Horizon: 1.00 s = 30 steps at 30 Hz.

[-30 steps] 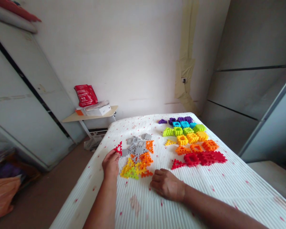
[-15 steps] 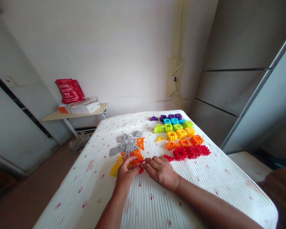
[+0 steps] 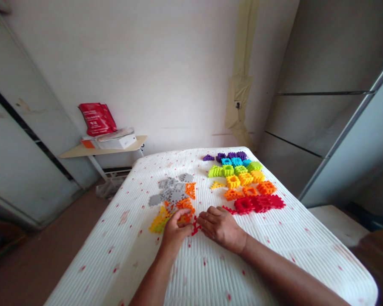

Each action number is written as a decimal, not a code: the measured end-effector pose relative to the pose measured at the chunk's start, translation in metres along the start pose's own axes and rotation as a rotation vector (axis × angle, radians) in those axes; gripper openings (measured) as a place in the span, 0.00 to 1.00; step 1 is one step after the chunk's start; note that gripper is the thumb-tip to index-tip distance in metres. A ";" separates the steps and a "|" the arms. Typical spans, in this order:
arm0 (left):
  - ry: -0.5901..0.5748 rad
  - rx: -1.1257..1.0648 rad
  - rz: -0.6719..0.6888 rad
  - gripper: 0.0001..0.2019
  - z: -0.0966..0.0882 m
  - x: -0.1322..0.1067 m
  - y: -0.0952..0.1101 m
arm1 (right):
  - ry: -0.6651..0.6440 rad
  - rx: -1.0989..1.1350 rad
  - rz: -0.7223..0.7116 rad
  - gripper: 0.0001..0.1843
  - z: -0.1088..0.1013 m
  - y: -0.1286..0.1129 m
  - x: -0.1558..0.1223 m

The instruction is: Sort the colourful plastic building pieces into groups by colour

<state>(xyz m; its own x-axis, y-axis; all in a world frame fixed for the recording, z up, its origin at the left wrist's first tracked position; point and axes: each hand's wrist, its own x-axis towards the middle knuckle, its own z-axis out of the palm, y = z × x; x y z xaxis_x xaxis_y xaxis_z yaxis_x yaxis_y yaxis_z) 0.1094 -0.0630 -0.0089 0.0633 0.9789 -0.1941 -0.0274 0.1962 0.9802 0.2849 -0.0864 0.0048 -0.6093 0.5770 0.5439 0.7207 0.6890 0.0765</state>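
Left hand (image 3: pixel 176 229) curls closed against a red plastic lattice piece (image 3: pixel 195 226) on the ribbed white mattress (image 3: pixel 98 250), its grip unclear, while right hand (image 3: pixel 221 227) lies open just beside, yellow pieces (image 3: pixel 158 224) near.

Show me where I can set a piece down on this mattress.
Free: the mattress left of the gray pieces, the stretch right of the red pieces, and below the right hand. Crowded: around the left hand, among the orange and yellow pieces.

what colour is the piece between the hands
Red, the plastic piece, best seen in the head view.
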 end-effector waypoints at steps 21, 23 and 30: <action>0.315 -0.026 0.361 0.12 -0.026 0.019 -0.018 | -0.233 -0.087 0.333 0.08 -0.042 0.065 -0.023; 0.320 -0.010 0.373 0.12 -0.028 0.020 -0.020 | -0.272 -0.075 0.336 0.09 -0.038 0.065 -0.023; 0.320 0.026 0.384 0.11 -0.030 0.022 -0.019 | -0.325 -0.052 0.349 0.06 -0.036 0.066 -0.025</action>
<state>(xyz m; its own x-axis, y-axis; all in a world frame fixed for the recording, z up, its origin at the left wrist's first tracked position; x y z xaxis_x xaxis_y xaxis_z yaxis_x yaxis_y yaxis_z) 0.0810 -0.0432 -0.0334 -0.2561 0.9493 0.1822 0.0360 -0.1790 0.9832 0.3597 -0.0712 0.0265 -0.3936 0.8829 0.2560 0.9112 0.4115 -0.0182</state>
